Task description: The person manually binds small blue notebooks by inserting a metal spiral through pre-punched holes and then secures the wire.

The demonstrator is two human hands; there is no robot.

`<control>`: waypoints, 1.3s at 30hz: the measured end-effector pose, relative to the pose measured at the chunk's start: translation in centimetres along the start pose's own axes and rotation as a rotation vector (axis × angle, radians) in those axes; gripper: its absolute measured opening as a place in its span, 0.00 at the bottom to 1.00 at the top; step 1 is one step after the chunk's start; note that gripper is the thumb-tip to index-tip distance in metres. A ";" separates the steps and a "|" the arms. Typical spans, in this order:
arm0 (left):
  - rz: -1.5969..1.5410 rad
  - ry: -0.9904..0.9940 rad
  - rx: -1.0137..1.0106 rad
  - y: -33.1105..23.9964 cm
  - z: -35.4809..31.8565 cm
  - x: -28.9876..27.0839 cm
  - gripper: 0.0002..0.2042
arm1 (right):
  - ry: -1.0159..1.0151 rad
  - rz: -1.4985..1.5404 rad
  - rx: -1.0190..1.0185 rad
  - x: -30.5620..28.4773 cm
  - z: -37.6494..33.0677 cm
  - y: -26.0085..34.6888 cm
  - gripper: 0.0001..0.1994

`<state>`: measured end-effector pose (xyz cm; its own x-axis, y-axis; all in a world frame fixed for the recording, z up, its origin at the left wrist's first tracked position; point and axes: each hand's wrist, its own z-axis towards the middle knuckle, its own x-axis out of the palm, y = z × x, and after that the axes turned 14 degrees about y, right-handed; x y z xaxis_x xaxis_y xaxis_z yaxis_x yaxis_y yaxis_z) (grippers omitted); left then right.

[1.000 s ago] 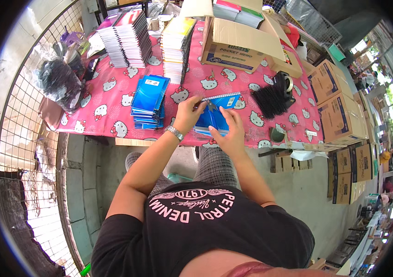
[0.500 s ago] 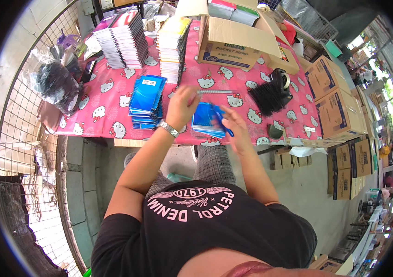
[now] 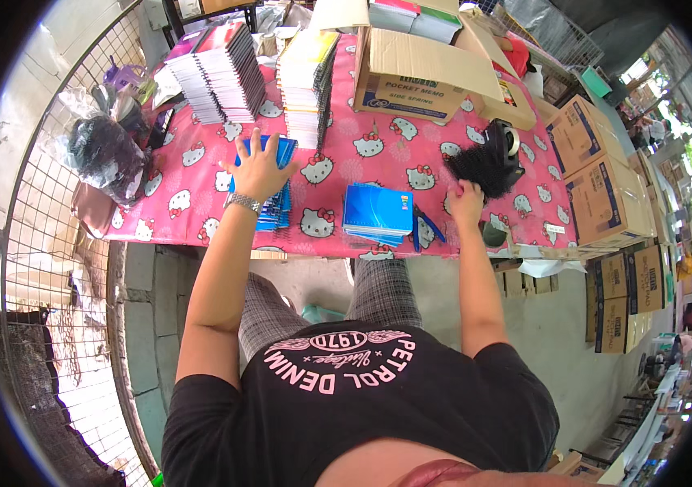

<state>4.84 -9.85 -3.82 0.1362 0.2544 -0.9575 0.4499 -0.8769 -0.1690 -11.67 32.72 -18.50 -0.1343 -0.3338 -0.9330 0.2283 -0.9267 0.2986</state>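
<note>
My left hand lies with fingers spread on a stack of blue notebooks at the left of the table, hiding much of its top. At the right, my right hand reaches to the near edge of a pile of black spiral binding coils. Its fingers are bent together against the pile; what they pinch, if anything, is too small to make out. Between the hands sits a smaller pile of blue notepads. Blue-handled pliers lie just right of that pile.
Tall stacks of spiral notebooks stand at the back left. Behind the middle is an open cardboard box. A tape dispenser sits beside the coils. Closed cartons line the right side; a plastic bag is at the left.
My left hand has moved left onto the blue notebook stack. My right hand has let go of the pliers and moved right to the coils. A coil near my left hand is no longer seen there.
</note>
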 end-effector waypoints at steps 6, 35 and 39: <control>-0.028 -0.027 -0.075 2.9 0.0 1.6 0.35 | 0.213 -0.387 -0.025 0.6 2.0 0.7 0.17; 0.117 0.293 1.012 -10.5 -4.3 4.7 0.15 | 0.472 1.043 -0.090 -6.2 -6.3 9.2 0.14; 0.173 0.280 1.003 -10.8 -4.7 4.9 0.14 | 0.503 1.049 -0.057 -6.3 -8.1 9.7 0.15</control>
<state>4.82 2.80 -5.55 0.3854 0.0661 -0.9204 -0.5139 -0.8130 -0.2736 -0.80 27.19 -11.34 0.5409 -0.8141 -0.2115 0.0456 -0.2227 0.9738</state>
